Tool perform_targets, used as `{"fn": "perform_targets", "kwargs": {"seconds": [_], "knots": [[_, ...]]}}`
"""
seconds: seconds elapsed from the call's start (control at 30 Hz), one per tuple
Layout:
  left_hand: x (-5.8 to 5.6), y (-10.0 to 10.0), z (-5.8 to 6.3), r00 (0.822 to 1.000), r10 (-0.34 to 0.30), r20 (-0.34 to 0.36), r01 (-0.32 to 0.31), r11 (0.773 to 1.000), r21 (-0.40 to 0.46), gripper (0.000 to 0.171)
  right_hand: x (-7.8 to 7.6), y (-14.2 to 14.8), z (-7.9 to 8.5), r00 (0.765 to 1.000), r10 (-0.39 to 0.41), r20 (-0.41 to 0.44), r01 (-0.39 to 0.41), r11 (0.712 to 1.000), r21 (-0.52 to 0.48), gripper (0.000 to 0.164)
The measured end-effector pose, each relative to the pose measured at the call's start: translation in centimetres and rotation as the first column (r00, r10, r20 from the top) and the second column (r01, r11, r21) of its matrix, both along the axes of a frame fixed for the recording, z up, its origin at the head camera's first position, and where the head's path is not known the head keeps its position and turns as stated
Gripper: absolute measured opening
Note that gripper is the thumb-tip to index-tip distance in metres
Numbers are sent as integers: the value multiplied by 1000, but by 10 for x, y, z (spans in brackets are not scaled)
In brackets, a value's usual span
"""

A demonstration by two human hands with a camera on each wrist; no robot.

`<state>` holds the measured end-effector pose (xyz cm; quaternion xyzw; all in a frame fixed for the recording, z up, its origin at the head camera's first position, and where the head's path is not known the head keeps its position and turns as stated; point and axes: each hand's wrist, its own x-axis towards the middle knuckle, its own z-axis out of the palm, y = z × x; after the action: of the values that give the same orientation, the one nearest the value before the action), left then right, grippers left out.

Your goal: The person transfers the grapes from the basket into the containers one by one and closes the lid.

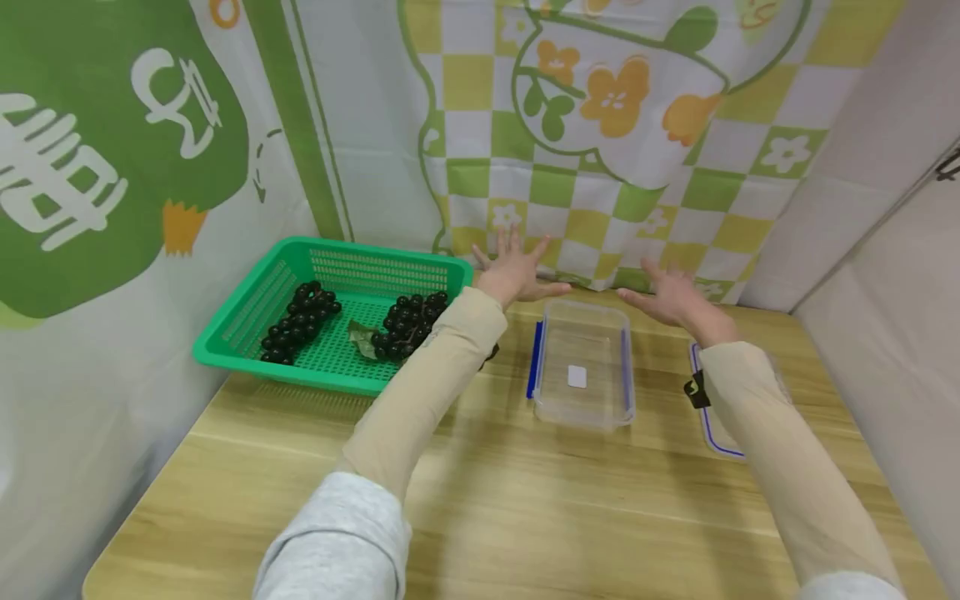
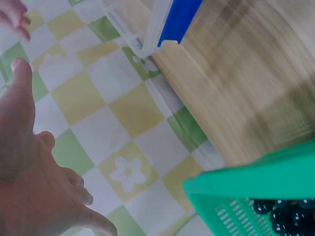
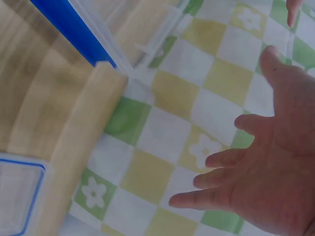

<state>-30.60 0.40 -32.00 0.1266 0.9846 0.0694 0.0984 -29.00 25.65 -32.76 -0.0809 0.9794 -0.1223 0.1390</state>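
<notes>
Both hands are spread above the far side of the table and hold nothing. My left hand (image 1: 513,271) is between the green basket and the clear plastic container, fingers splayed. My right hand (image 1: 672,300) hovers beyond the container's far right corner, its fingers apart in the right wrist view. The clear container (image 1: 592,346) stands without its lid, with a blue clip on its left side and a white label. In the green basket (image 1: 255,371) lie two bunches of dark grapes (image 1: 302,321), the right bunch (image 1: 408,323) with a leaf and partly hidden by my left sleeve.
A clear lid (image 1: 723,437) with a blue seal lies on the right of the wooden table (image 1: 525,517), partly covered by my right forearm. A checkered curtain (image 1: 555,192) hangs along the table's back edge, and pale walls flank both sides.
</notes>
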Motion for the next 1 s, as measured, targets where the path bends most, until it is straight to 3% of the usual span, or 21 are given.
{"fn": "perform_targets", "kwargs": {"seconds": [0.2, 0.47, 0.63, 0.73, 0.83, 1.0], "knots": [[1, -28, 1, 998, 50, 27, -51, 999, 7, 85, 7, -4, -32, 997, 73, 29, -72, 997, -7, 77], [0, -71, 2, 982, 131, 134, -134, 991, 9, 82, 22, -3, -71, 998, 60, -6, -61, 996, -61, 59], [-4, -103, 6, 970, 177, 165, -179, 984, -2, 78, 28, -7, -77, 999, -27, -27, 24, 993, -116, 54], [-5, -122, 7, 954, 216, 207, -220, 975, -3, 74, 28, -8, -77, 996, -72, -58, 64, 991, -119, 53], [-1, -139, 2, 938, 260, 230, -265, 964, -10, 66, 29, -10, -77, 994, -81, -75, 71, 990, -123, 54], [10, -164, -8, 914, 313, 257, -320, 947, -16, 44, 31, -19, -80, 995, -100, -19, 96, 982, -165, 55]]}}
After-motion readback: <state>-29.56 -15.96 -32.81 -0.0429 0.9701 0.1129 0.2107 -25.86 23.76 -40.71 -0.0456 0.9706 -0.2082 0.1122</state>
